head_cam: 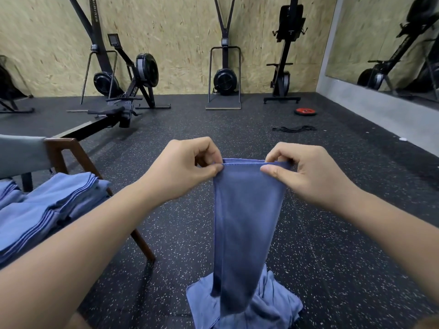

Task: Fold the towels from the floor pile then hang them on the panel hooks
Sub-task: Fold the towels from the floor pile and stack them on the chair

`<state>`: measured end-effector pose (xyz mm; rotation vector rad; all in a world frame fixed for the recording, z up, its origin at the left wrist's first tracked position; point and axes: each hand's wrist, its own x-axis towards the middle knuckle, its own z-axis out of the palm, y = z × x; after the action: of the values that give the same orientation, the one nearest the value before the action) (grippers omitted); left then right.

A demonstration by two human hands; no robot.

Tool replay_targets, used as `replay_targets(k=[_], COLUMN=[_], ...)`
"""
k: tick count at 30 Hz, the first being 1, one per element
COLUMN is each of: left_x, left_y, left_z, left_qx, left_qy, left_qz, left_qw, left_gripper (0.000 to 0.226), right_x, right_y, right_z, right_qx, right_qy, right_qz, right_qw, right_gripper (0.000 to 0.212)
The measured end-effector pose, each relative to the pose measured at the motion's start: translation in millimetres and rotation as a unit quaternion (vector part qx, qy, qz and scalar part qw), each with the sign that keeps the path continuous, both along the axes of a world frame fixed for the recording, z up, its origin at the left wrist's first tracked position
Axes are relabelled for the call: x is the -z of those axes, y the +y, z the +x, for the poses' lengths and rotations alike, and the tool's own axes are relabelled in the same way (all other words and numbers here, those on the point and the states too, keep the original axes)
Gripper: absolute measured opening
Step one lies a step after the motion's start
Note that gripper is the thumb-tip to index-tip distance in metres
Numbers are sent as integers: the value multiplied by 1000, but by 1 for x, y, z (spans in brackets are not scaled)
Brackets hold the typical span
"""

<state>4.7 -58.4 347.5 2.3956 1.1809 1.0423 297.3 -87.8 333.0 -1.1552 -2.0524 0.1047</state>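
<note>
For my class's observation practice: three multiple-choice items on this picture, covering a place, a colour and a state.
1. Where do the folded towels lie? A on the chair at left; B on a shelf; C on a hook.
2. What colour is the weight plate? A green; B red; C yellow.
3. The hanging towel is A lying flat; B knotted; C pinched by both hands.
1 A, stacked on its seat; 2 B, red ring; 3 C, left hand and right hand pinch its top edge.
</note>
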Motion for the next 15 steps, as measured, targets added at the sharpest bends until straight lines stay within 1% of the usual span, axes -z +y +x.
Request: replay_targets(k=[1,3,7,12,14,15], left_x=[0,0,1,0,-1,-2], left_y=[0,0,-2,-7,-12,-14], left_z=[0,0,3,11,16,18], left_qx=[1,1,3,29,43,48], left_qy=[-4,1,20,5,26,48], left_qz=[0,3,-2,-20,-21,-19], left_qw=[1000,1000,1000,999,999,998], left_gripper=[18,17,16,18,25,29], right_x=[-1,-2,-3,-3,-3,-3], right_y=[-1,-2,-1,-4,-2,-1], right_z=[0,-1,-1,-1,0,0], right_qx=[-4,-13,-22,-34,-24,-5], right_qy=[20,39,37,12,-17,-50], right_qz=[3,4,-26,-56,-54,-47], right_qw=[1000,999,999,998,998,998], right_gripper=[13,16,28,35,35,35])
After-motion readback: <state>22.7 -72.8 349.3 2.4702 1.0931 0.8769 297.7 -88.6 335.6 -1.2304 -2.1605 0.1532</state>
